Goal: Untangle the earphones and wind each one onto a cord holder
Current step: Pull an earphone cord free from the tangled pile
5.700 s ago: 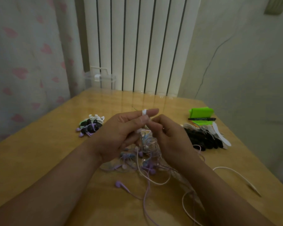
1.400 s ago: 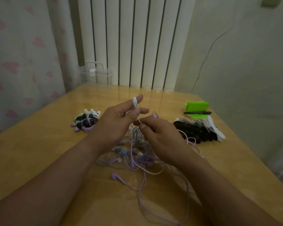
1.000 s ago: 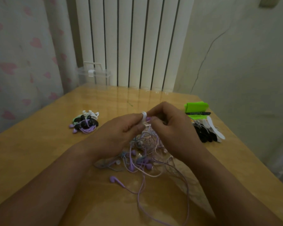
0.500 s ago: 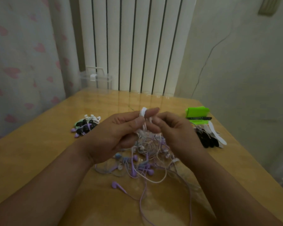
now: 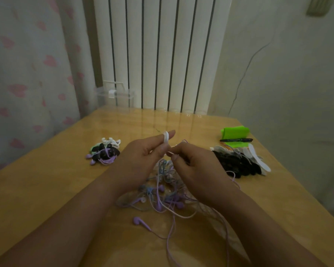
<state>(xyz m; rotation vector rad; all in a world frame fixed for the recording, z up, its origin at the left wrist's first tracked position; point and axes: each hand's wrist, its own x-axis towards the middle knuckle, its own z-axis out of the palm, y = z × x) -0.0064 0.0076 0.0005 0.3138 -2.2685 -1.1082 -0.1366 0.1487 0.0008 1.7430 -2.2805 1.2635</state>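
Observation:
A tangle of purple, blue and white earphones (image 5: 162, 197) lies on the wooden table (image 5: 46, 185) under both hands. My left hand (image 5: 141, 162) holds a white cord holder (image 5: 165, 136) between thumb and forefinger, raised above the tangle. My right hand (image 5: 195, 170) pinches a thin pale cord just right of the holder, its fingers curled. One loose purple earbud (image 5: 137, 221) lies nearer me, its cord trailing toward the table's front edge.
A small heap of wound earphones on holders (image 5: 104, 152) sits at the left. A pile of black and white cord holders (image 5: 239, 162) lies at the right, behind it a green object (image 5: 234, 132) and a black pen (image 5: 236, 140). A clear box (image 5: 115, 95) stands by the radiator.
My right hand has circled round the holder with the cord and now sits just right of it. My left hand has kept the holder raised.

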